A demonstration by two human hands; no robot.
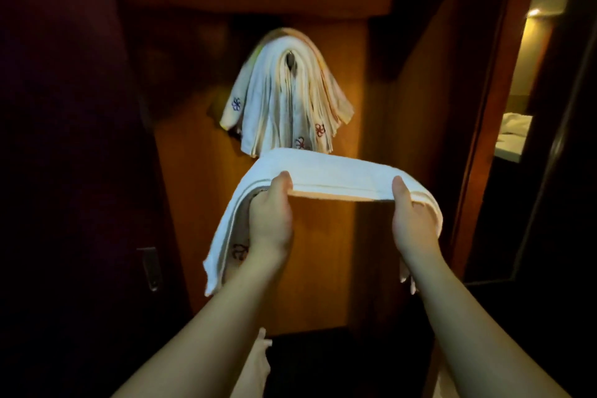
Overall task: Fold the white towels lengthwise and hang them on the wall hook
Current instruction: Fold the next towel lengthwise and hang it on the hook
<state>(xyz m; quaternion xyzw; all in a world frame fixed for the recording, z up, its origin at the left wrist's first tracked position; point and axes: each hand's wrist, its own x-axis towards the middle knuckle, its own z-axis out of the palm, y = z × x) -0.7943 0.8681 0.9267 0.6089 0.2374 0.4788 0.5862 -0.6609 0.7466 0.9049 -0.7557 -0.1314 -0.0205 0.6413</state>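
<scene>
Both hands (270,223) (412,220) around folded towel (326,171)

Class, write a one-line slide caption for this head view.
Both hands, left and right, hold a folded towel below the towels already draped on the hook.

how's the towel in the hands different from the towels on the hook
The held towel is one folded strip, stretched level between the left hand and right hand; the hung towels are many, draped over the hook with ends down. Both are white with small flower embroidery.
</scene>
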